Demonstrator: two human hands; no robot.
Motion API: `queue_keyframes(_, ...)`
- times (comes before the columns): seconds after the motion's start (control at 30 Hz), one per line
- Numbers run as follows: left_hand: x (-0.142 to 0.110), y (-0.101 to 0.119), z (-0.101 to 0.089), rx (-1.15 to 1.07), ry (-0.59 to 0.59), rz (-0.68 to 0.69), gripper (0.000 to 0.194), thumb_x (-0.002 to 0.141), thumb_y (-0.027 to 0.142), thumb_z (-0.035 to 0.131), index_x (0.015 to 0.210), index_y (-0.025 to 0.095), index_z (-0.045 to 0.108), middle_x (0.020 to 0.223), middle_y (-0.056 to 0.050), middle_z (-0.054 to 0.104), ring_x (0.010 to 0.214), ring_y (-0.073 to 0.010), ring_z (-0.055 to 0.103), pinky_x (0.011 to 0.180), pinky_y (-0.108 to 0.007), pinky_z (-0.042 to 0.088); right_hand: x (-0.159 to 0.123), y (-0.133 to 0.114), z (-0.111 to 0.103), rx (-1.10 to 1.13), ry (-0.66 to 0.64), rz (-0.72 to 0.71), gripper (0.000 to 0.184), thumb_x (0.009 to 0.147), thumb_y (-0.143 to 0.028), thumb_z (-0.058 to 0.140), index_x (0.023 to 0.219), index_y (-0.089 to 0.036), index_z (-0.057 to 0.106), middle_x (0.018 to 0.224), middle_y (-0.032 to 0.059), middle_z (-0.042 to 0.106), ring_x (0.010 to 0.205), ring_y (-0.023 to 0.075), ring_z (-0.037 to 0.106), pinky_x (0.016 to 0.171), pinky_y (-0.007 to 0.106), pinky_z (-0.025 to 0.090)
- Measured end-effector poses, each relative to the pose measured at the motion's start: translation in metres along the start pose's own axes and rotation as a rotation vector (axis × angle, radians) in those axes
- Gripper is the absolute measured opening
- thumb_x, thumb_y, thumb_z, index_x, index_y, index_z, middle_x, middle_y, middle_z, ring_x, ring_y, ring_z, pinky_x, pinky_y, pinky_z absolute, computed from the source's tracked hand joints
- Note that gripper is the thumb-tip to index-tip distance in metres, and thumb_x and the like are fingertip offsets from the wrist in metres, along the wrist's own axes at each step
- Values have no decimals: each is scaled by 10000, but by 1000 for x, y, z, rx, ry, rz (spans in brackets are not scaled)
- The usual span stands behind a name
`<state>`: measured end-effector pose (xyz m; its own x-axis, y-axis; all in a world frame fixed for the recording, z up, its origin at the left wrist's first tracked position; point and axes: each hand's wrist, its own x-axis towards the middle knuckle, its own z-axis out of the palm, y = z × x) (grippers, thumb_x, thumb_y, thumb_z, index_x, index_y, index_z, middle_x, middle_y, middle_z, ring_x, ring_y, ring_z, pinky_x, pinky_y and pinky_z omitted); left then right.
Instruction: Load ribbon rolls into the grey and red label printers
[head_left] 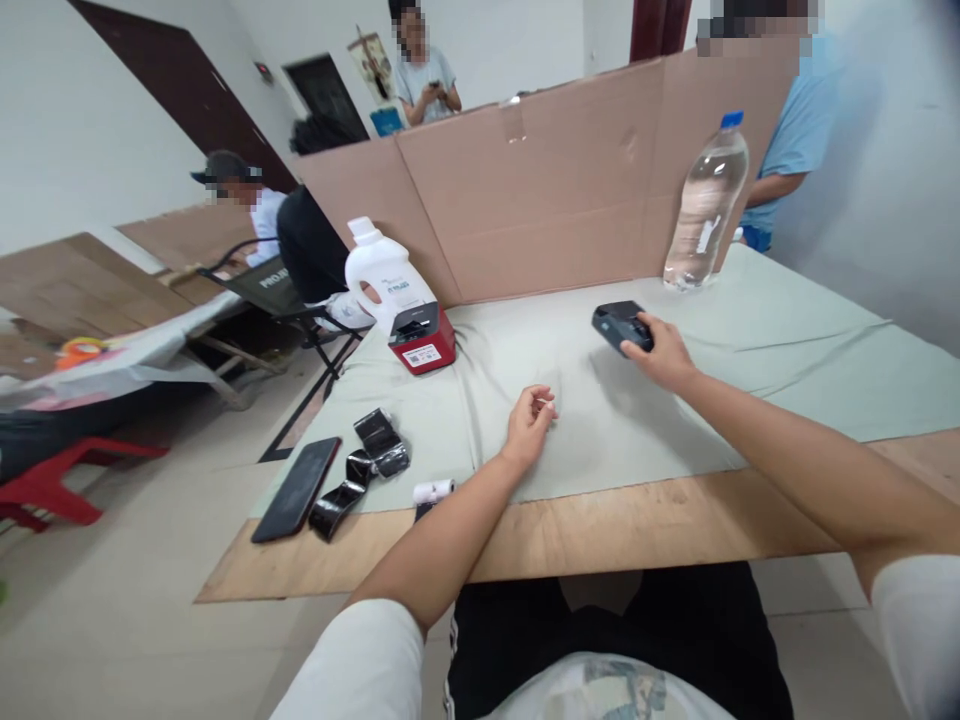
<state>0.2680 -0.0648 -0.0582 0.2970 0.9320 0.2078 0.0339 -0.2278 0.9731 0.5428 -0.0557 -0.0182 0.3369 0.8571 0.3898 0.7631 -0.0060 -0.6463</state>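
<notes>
My right hand (662,352) is closed round a small black device (616,323) that rests on the pale green cloth (787,350) covering the wooden table. My left hand (529,422) lies on the cloth nearer to me, its fingers curled loosely together, and nothing shows in them. A red and black label printer (421,338) stands to the left of both hands. Behind the printer is a white jug (382,270). A small white paper roll (433,491) lies by my left forearm at the cloth's front edge.
A black phone (297,488) and black ribbon rolls (367,468) lie at the table's front left. A clear water bottle (707,205) stands at the back right before a cardboard screen (555,190). Three other people are beyond the screen and at the left.
</notes>
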Motion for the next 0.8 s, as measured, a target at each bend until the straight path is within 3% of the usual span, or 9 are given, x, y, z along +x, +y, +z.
queue_keyframes(0.1,-6,9,1,-421,-134,-155,705,795,529,672,1379,301,351,1291,-105,537,839,-160,656,711,-318,533,-55,-48,21,7,-39,-381,674,782,-462,614,1382,-189,475,1307,177,460,1203,352,464,1052,542,387)
queue_keyframes(0.2,-10,18,-2,-664,-121,-236,904,758,550,715,1469,425,171,1395,-72,500,982,-197,655,797,-351,556,-105,-86,37,-46,-47,-534,691,764,-421,662,1383,-181,471,1351,201,383,1195,393,427,1014,596,398)
queue_keyframes(0.3,-11,21,-8,-663,-56,-264,1123,658,360,841,1497,439,99,1390,-53,520,1078,-220,632,882,-373,548,-128,-100,43,-28,-90,-519,659,779,-417,667,1370,-195,479,1355,196,358,1197,394,413,1005,614,405)
queue_keyframes(0.4,-9,19,-12,-585,-64,-237,1270,581,216,876,1520,410,44,1420,-72,494,1188,-250,583,995,-420,490,-123,-95,41,127,-150,-434,583,865,-484,558,1371,-210,468,1320,183,413,1220,355,433,1015,581,427)
queue_keyframes(0.53,-9,14,-10,-464,-175,-133,1307,565,262,887,1538,363,20,1529,-105,356,1351,-301,440,1119,-474,357,-108,-77,40,406,-233,-183,688,902,-572,469,1472,-221,307,1331,187,464,1127,300,546,882,503,539)
queue_keyframes(0.67,-10,10,-7,-278,-257,-37,1303,587,352,877,1550,287,3,1555,-138,302,1404,-302,361,1177,-458,250,-110,-65,45,496,-337,-129,905,848,-617,548,1533,-195,133,1393,191,462,1195,320,545,1007,541,461)
queue_keyframes(0.8,-8,8,-11,-250,-298,-51,1245,630,397,836,1553,288,8,1537,-132,339,1358,-303,421,1132,-454,327,-113,-57,49,582,-388,-65,956,829,-636,574,1531,-186,106,1231,173,573,1081,305,611,987,537,466)
